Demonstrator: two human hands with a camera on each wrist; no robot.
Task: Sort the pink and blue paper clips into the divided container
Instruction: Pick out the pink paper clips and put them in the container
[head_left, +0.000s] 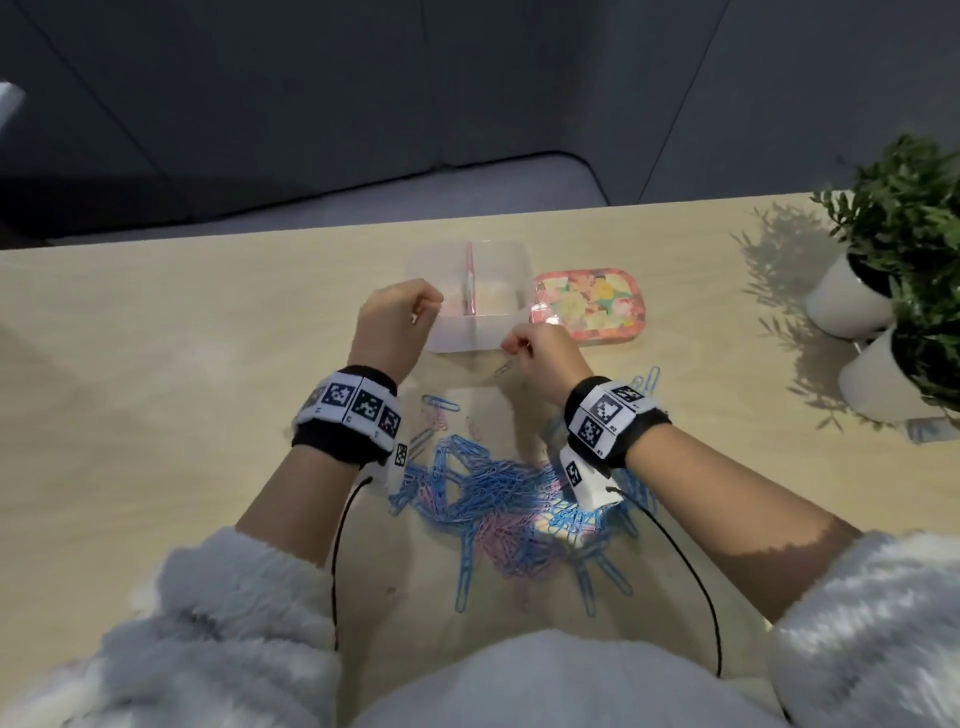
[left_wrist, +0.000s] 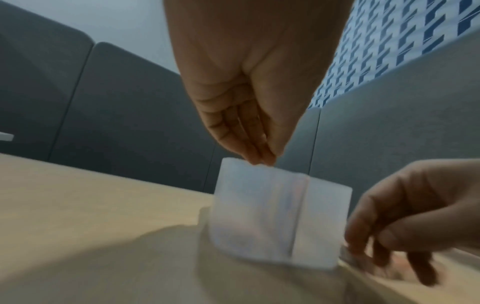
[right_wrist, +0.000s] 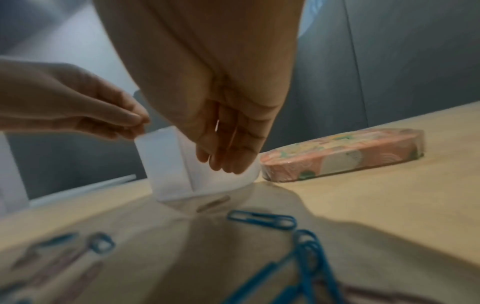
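The translucent divided container (head_left: 498, 260) (left_wrist: 259, 216) (right_wrist: 171, 164) stands at mid table, with pale pink at the bottom of its compartments. My left hand (head_left: 400, 317) (left_wrist: 262, 160) hovers over its left rim, fingertips pinched against the thumb; no clip shows between them. My right hand (head_left: 540, 358) (right_wrist: 226, 166) hangs at the container's front right corner, fingers loosely curved and holding nothing I can see. A blurred pale clip (head_left: 503, 370) (right_wrist: 213, 202) sits just below those fingers. A tangled pile of blue and pink clips (head_left: 509, 499) lies between my forearms.
A flat floral tin (head_left: 587, 306) (right_wrist: 342, 152) lies right of the container. Two potted plants (head_left: 883, 249) in white pots stand at the right edge. Loose blue clips (right_wrist: 262, 221) lie near my right wrist. The table's far edge runs just behind the container.
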